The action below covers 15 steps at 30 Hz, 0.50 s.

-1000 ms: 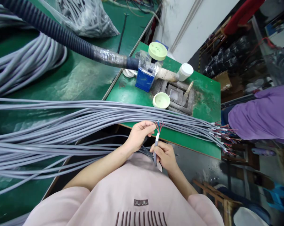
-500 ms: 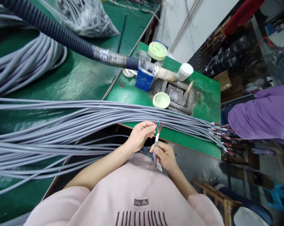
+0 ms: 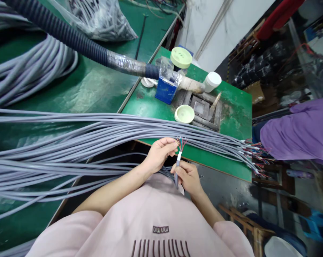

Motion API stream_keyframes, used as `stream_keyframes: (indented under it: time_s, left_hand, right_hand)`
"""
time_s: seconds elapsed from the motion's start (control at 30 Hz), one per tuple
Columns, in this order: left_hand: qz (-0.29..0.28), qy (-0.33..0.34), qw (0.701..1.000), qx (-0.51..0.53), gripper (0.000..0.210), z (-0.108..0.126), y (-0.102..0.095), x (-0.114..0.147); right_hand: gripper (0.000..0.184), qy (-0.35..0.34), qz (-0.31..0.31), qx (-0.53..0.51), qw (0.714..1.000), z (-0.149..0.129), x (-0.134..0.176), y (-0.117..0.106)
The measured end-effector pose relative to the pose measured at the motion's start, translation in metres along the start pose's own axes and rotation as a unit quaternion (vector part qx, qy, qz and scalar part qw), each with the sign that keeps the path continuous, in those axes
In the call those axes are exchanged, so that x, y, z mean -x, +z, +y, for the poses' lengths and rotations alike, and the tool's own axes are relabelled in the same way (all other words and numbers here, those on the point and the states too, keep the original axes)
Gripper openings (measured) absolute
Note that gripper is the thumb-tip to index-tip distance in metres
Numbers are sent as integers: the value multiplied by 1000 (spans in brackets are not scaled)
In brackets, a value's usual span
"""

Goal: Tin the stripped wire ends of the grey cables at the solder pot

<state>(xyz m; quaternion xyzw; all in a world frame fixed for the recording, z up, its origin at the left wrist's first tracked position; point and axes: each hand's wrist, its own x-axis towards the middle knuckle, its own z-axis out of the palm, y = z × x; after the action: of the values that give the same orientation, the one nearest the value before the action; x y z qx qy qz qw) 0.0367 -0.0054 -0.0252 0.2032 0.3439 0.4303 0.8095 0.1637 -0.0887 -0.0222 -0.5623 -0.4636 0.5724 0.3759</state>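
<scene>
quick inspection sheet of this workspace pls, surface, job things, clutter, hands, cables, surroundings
Surface: smaller green table, stained around the square fixture.
Job's things: gray cable with white sleeve near its end, coloured wires fanned out above.
Clutter: pale green shallow container, white lidded jar, blue box.
Hands: left hand pinches at the coloured wires, exact strand too small to tell; right hand holds the gray cable below the white sleeve.
Cables: gray cable bundle lies across both tables, stripped ends to the right; cable coil at upper left.
Surroundings: black corrugated hose overhead; person in purple beyond the right edge.
</scene>
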Motion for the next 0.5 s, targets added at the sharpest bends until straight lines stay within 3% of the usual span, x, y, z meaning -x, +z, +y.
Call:
stream_keyframes:
  time_s: [0.4, 0.5]
  left_hand:
    - [-36, 0, 999, 17, 20, 0, 0, 1]
    - [-32, 28, 999, 6, 16, -3, 0, 1]
  right_hand:
    - [42, 3, -12, 10, 1000, 2, -1, 0]
    - [41, 1, -14, 12, 1000, 1, -1, 0]
